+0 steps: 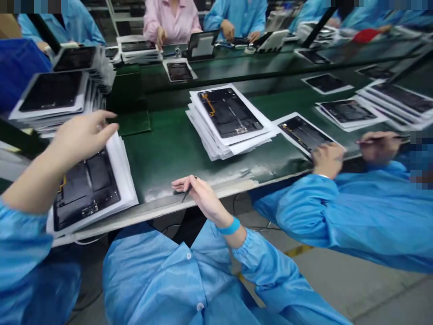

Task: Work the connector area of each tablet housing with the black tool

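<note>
1. One tablet stack lies near left on the green workbench, just below the raised left hand, its empty fingers stretched out narrowly.
2. One right hand pinches a slim black tool at the bench's near edge.

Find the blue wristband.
In the head view, the blue wristband circles the person's right wrist, between the right hand and the blue gown cuff.

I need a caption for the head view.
Left hand above a tablet panel, right hand holding a thin black tool.
</note>
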`<state>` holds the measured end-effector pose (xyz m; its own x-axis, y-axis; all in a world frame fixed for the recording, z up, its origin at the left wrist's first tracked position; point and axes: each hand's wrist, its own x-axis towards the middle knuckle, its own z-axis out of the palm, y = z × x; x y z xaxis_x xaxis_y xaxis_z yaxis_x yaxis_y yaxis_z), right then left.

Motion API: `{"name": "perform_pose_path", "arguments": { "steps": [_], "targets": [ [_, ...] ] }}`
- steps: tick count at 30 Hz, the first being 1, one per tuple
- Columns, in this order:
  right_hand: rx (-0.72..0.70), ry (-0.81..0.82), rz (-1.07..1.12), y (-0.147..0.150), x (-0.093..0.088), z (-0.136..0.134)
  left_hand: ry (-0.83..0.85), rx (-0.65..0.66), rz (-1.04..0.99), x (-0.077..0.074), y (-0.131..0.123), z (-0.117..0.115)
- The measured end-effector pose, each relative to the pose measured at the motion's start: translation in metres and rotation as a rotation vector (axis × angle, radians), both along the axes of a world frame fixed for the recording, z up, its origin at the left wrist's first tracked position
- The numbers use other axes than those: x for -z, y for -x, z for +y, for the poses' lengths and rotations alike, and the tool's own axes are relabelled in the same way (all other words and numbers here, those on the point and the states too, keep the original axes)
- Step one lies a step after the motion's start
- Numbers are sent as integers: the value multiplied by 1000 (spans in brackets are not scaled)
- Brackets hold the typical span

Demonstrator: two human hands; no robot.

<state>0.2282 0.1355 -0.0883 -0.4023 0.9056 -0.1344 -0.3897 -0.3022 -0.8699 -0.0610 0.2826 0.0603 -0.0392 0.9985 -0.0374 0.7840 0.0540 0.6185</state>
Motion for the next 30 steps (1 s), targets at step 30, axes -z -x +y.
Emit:
{"name": "perform_pose_path", "arguments": {
  "steps": [30],
  "targets": [
    [428, -35, 121, -114, -34, 51, 122, -26, -618, 40, -140, 62]
  ]
}}
